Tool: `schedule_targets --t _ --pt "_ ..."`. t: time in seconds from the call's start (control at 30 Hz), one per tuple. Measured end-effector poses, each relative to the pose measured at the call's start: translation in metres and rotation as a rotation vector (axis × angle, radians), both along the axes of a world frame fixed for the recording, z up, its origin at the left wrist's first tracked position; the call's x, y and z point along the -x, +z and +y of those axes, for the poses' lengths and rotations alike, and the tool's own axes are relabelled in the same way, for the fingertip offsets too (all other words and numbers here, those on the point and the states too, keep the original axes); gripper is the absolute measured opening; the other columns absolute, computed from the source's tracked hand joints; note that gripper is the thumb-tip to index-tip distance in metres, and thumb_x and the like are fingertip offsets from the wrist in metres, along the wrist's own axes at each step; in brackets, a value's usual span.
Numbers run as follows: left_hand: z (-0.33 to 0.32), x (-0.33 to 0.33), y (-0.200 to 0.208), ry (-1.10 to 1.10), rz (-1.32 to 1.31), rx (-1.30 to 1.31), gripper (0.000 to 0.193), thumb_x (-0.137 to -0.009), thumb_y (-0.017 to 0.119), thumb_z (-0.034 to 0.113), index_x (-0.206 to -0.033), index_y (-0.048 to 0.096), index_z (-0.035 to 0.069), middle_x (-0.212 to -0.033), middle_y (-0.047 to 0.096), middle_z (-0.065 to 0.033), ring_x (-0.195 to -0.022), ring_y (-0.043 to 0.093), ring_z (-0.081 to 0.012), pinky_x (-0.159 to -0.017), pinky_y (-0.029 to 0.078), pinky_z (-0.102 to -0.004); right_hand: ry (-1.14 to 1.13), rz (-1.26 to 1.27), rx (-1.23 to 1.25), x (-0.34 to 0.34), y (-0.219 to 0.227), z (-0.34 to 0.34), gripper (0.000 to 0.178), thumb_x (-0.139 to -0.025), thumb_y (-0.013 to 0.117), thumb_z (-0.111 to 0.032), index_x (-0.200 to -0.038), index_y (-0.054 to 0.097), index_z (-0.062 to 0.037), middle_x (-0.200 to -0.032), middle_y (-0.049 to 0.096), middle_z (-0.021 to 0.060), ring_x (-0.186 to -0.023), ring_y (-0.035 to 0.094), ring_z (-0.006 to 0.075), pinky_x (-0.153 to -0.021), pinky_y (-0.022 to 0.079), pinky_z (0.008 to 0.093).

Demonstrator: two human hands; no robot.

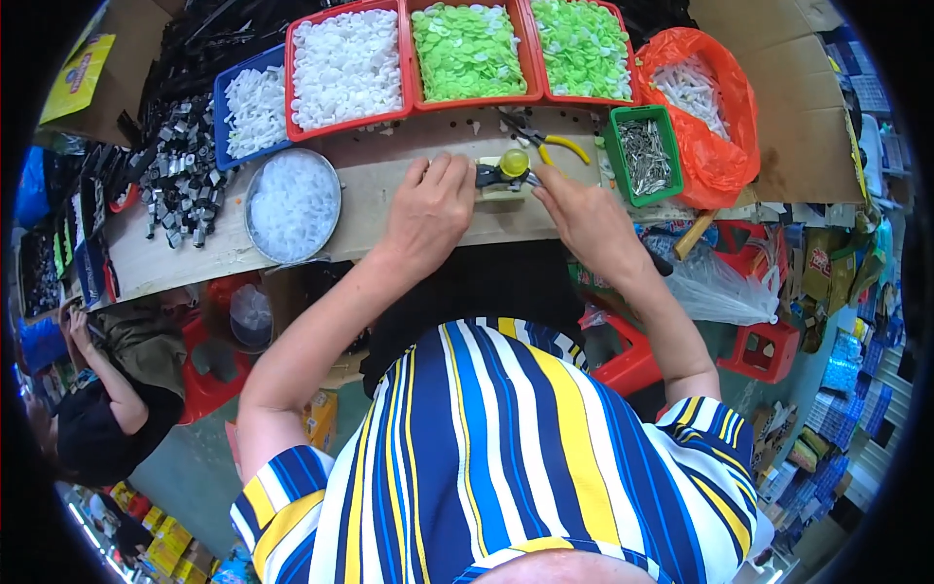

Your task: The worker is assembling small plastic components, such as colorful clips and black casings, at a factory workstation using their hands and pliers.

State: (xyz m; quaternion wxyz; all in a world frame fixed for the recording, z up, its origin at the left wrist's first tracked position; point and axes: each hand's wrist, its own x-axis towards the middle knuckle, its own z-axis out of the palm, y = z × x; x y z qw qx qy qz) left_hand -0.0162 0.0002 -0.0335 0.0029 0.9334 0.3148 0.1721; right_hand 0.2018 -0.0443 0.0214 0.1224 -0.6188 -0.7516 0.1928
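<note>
At the table's near edge, my left hand (430, 212) has its fingers curled around the end of a small black part (489, 176). That part lies against a little pale block (501, 193) topped by a round, translucent yellow piece (513, 163). From the other side my right hand (591, 216) pinches toward the same spot, thumb and fingers together. A bit of shiny metal shows at its fingertips, too small to name. Just beyond the hands lie pliers (559, 146) with yellow handles.
Behind are red trays (409, 58) of white and green plastic pieces, and a blue tray (222, 127). A round metal dish (251, 234), black parts (182, 180), a green box (615, 161) of metal pins and an orange bag (725, 170) flank my hands. Another person (112, 409) sits at left.
</note>
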Motion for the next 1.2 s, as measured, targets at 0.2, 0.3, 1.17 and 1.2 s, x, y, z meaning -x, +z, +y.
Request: schedule_targets --t 0.2,0.3,1.17,1.2 --pt "-0.045 -0.012 -0.017 0.14 -0.201 0.036 0.047 -0.082 0.066 0.009 -0.124 0.056 -0.009 -0.13 0.053 -0.0216 -0.123 0.05 -0.0364 -0.106 0.041 -0.0425 0.072 0.231 -0.428 0.013 0.045 0.007 0.032 -0.09 0.065 -0.006 -0.12 0.057 -0.0003 -0.092 0.067 0.0208 -0.08 0.066 0.0397 -0.067 0.053 0.0436" --pt "-0.045 -0.016 -0.018 0.125 -0.22 0.002 0.045 -0.081 0.065 0.007 -0.121 0.056 -0.012 -0.126 0.054 -0.0226 -0.122 0.051 -0.0368 -0.104 0.044 -0.0412 0.129 0.283 -0.54 0.017 0.026 0.01 0.033 -0.088 0.067 -0.005 -0.119 0.057 0.0023 -0.091 0.067 0.0219 -0.078 0.067 0.0402 -0.065 0.054 0.0441" --pt "-0.044 0.013 -0.019 0.126 -0.332 0.008 0.03 -0.082 0.064 -0.004 -0.111 0.062 -0.011 -0.12 0.061 -0.0213 -0.117 0.058 -0.0365 -0.099 0.049 -0.0406 0.185 0.141 -0.462 0.023 -0.003 0.016 0.04 -0.091 0.065 -0.019 -0.13 0.056 -0.0134 -0.078 0.065 0.0167 -0.07 0.066 0.0354 -0.057 0.052 0.0457" --pt "-0.044 0.015 -0.02 0.138 -0.327 0.006 0.029 -0.081 0.064 -0.004 -0.11 0.063 -0.011 -0.12 0.061 -0.0205 -0.118 0.058 -0.0358 -0.099 0.049 -0.0405 0.189 0.091 -0.398 0.021 -0.007 0.013 0.041 -0.091 0.065 -0.02 -0.131 0.057 -0.0134 -0.077 0.064 0.0163 -0.069 0.066 0.0356 -0.057 0.051 0.0459"
